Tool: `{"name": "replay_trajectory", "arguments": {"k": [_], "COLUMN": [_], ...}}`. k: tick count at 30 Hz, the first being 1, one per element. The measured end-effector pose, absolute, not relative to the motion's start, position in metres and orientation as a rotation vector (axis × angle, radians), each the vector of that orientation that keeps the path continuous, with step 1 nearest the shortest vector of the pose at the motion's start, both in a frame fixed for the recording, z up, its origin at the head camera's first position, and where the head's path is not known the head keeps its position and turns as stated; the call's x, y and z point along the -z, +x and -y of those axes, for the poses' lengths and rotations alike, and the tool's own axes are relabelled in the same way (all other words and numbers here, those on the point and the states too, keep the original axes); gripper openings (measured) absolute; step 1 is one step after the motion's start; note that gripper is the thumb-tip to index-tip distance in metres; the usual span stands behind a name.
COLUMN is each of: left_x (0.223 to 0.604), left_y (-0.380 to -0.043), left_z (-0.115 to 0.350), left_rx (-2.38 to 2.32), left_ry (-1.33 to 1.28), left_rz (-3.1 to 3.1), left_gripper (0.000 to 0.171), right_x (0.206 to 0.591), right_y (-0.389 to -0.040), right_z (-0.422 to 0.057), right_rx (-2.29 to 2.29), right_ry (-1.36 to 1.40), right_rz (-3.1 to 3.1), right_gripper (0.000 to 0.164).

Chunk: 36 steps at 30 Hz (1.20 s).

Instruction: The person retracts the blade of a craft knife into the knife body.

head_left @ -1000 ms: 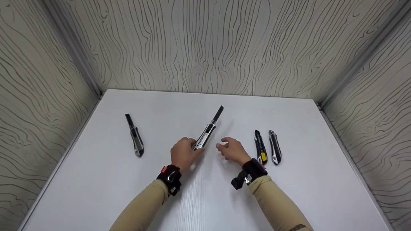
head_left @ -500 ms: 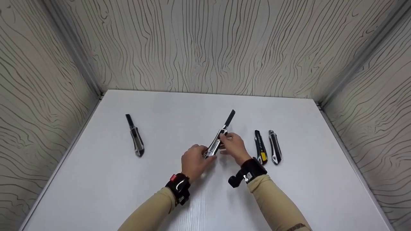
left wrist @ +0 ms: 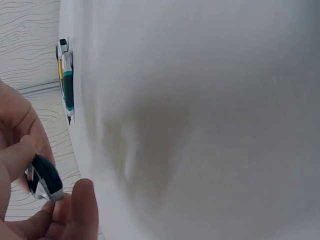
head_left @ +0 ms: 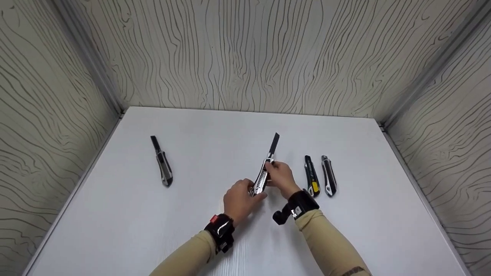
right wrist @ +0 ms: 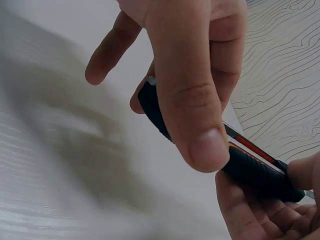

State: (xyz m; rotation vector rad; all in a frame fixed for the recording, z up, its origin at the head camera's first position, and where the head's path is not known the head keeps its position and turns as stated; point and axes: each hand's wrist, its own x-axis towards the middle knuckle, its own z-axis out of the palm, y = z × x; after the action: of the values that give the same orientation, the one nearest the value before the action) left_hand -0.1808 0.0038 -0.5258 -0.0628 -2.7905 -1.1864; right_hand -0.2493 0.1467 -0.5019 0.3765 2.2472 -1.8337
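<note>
A utility knife [head_left: 261, 180] with a long dark blade [head_left: 274, 143] sticking out is held by both hands above the white table. My left hand [head_left: 239, 201] grips the rear end of its handle, thumb along the near side. My right hand [head_left: 283, 178] pinches the handle near its front, with the thumb on the upper face by the slider. The blade points away from me, tilted slightly right. In the right wrist view the dark handle [right wrist: 255, 175] shows an orange strip, and a thumb covers part of it. The handle's rear end [left wrist: 47, 175] shows in the left wrist view.
Another utility knife [head_left: 164, 168] lies at the left with its blade out. To the right of my right hand lie a black and yellow utility knife [head_left: 311, 176] and a silver and black one [head_left: 328, 176], side by side. Patterned panels [head_left: 245, 57] enclose the table [head_left: 199, 149].
My left hand has carried the knife right and a little towards me, turning it more upright in view. My right hand, free a second ago, has taken hold of its front part.
</note>
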Motion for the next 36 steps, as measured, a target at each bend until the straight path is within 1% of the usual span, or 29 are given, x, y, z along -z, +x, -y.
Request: {"name": "replay_trajectory", "arguments": {"k": [4, 9, 15, 18, 24, 32, 36], "left_x": [0.526, 0.530, 0.537, 0.540, 0.542, 0.544, 0.543], "left_y": [-0.180, -0.182, -0.183, -0.182, -0.182, -0.180, -0.179], "left_z": [-0.004, 0.000, 0.002, 0.001, 0.000, -0.003, -0.005], "left_rx": [1.292, 1.516, 2.352, 2.563, 2.592, 2.518, 2.476], "left_ry": [-0.097, -0.156, -0.141, -0.134, -0.185, -0.195, -0.187], "left_rz": [2.826, 2.818, 2.595, 2.510, 2.483, 2.485, 2.506], "left_gripper": [0.043, 0.034, 0.037, 0.034, 0.030, 0.027, 0.027], "right_x": [0.502, 0.503, 0.502, 0.502, 0.503, 0.500, 0.500], "right_y": [-0.249, -0.250, -0.250, -0.250, -0.252, -0.253, -0.254], "right_z": [-0.147, -0.150, -0.152, -0.153, -0.152, -0.148, -0.148], "right_rx": [1.810, 1.785, 1.762, 1.757, 1.783, 1.832, 1.882], "right_ry": [0.356, 0.316, 0.255, 0.247, 0.261, 0.286, 0.321], "right_rz": [-2.269, -2.281, -2.268, -2.267, -2.254, -2.191, -2.147], "right_gripper": [0.033, 0.034, 0.032, 0.032, 0.034, 0.048, 0.049]}}
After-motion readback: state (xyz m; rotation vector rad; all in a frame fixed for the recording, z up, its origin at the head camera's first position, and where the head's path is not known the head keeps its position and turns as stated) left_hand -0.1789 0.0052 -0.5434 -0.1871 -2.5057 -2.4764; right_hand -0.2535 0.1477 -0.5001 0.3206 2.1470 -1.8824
